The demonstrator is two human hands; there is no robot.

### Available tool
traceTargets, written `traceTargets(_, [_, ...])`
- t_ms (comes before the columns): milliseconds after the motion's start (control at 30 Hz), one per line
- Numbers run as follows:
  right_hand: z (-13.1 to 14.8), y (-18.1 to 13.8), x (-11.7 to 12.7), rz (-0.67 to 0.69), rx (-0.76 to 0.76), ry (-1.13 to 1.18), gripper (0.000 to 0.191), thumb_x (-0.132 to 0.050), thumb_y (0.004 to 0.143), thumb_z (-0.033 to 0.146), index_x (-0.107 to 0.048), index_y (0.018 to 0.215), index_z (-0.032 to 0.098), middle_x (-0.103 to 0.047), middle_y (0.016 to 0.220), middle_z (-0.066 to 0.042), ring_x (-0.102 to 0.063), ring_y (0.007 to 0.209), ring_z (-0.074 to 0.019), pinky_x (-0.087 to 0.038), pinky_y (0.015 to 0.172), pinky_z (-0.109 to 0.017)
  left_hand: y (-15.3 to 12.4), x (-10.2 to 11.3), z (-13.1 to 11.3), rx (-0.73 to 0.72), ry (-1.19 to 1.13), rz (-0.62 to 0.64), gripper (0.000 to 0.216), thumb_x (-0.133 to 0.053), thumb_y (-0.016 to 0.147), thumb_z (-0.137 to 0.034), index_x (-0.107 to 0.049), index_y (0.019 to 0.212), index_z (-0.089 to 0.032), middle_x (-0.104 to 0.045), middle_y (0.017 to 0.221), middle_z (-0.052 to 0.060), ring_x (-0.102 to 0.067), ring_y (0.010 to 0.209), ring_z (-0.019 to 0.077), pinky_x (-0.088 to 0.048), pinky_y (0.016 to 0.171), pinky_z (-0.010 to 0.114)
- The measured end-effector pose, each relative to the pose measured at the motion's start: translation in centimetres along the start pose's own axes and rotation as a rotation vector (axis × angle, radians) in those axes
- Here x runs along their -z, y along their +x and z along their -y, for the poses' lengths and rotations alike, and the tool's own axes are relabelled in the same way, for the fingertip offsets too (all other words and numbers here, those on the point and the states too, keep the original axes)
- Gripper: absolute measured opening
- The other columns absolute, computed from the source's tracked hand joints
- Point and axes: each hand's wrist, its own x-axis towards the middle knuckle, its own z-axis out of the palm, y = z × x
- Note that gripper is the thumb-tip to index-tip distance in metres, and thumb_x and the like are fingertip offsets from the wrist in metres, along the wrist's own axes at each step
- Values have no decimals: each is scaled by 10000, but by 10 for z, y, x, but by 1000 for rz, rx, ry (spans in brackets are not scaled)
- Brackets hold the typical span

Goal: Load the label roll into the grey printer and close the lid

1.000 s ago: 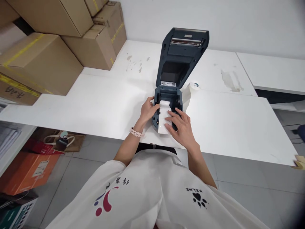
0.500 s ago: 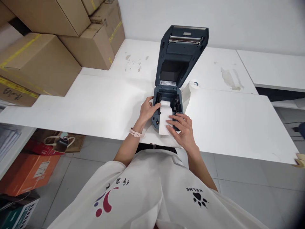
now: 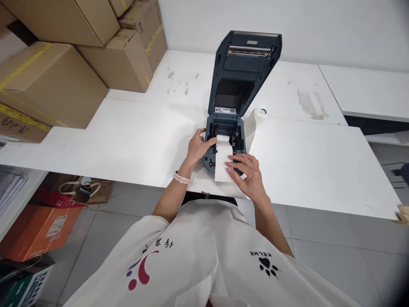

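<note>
White worktop point(image 3: 313, 170) carries, at its front edge, a dark printer point(image 3: 224, 119), lid point(image 3: 246, 72) raised, a flat white paper strip point(image 3: 223, 166) running over its front. The right hand point(image 3: 251, 177) lays loosely spread fingers on the strip; the left hand point(image 3: 198, 147) hooks its thumb over the printer's side, grip unclear. Cartons point(image 3: 60, 85) fill the worktop's back left.
</note>
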Motion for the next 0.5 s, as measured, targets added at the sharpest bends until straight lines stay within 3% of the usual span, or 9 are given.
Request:
traceTargets(367, [1, -1, 0, -12, 3, -8, 156, -638, 993, 328, -776, 1062, 307, -773, 1217, -58, -693, 1186, -291, -465, 1104, -571, 0, 0, 0, -2, -3, 10, 650, -736, 843, -516, -534, 1388, -224, -625, 796, 10, -622, 704, 163, -489, 643, 294])
traceTargets(500, [1, -1, 0, 4, -23, 2, 158, -636, 990, 335, -775, 1064, 325, -769, 1224, -49, -689, 1199, -298, -455, 1114, -583, -1, 1, -6, 5, 83, -11, 666, -705, 858, -558, -539, 1406, -218, -686, 910, 58, -667, 809, 198, -508, 702, 313])
